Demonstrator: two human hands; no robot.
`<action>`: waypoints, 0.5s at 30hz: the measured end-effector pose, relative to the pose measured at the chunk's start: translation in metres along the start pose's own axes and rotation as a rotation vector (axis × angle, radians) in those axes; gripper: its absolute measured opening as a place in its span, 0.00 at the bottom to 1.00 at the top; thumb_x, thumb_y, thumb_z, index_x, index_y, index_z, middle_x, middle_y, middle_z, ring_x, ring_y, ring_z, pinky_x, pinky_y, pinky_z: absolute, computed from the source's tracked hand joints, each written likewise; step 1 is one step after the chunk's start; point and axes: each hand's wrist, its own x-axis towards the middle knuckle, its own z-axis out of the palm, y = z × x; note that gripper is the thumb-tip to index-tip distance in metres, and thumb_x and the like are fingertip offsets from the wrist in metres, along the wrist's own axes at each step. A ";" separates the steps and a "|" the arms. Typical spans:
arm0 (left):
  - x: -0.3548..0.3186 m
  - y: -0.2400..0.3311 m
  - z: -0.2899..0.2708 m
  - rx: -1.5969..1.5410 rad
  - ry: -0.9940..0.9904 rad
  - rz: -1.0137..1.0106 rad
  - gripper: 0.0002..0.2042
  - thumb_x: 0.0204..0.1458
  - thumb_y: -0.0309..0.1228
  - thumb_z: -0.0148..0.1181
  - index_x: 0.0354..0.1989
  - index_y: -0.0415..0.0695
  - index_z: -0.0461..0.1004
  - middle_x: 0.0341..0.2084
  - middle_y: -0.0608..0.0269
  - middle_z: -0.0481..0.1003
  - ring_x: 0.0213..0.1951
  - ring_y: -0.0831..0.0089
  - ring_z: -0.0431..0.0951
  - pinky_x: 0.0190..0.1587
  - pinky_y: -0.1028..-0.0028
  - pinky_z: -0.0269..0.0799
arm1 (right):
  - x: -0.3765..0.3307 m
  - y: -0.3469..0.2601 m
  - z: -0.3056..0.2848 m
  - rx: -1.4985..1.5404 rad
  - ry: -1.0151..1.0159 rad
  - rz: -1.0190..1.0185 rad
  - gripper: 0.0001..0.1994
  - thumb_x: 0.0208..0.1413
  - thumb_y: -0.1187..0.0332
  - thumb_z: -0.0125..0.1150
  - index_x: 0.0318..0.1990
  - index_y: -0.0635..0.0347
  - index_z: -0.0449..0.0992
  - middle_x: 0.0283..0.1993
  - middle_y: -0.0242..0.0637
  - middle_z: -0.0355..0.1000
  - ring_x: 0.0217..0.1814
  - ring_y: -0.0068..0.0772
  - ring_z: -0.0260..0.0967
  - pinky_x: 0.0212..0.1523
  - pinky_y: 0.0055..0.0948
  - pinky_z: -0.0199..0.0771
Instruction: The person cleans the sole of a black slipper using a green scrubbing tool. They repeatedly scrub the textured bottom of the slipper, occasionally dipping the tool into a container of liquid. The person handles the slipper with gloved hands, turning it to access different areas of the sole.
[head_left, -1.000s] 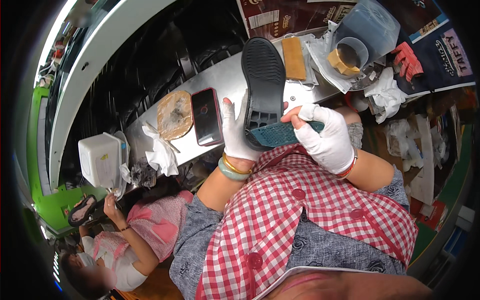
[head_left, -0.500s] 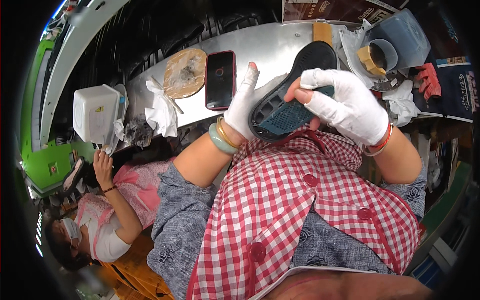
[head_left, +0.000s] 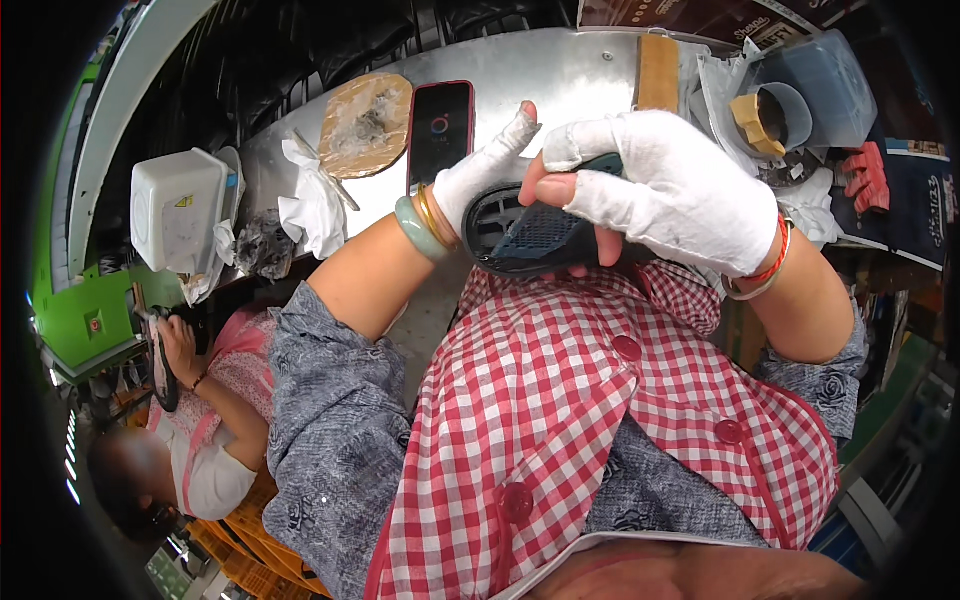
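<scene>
While both hands grip it, the shoe (head_left: 530, 235) lies crosswise, left to right

A curved grey metal worktop (head_left: 560, 70) carries a black phone with a red rim (head_left: 441, 135), a round brown pad wrapped in clear film (head_left: 364, 122), crumpled white tissue (head_left: 315, 205), a tan wooden block (head_left: 657, 72) and a white plastic box (head_left: 178, 208) at its left end

Bright, sharp centre; dark, bent fisheye rim.
</scene>
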 end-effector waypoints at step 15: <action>0.005 0.006 -0.019 0.014 -0.209 -0.034 0.50 0.45 0.70 0.39 0.63 0.34 0.48 0.61 0.42 0.52 0.63 0.58 0.54 0.64 0.69 0.49 | -0.027 0.026 -0.026 0.073 0.070 0.056 0.11 0.54 0.62 0.57 0.37 0.61 0.77 0.26 0.27 0.72 0.20 0.13 0.65 0.23 0.13 0.57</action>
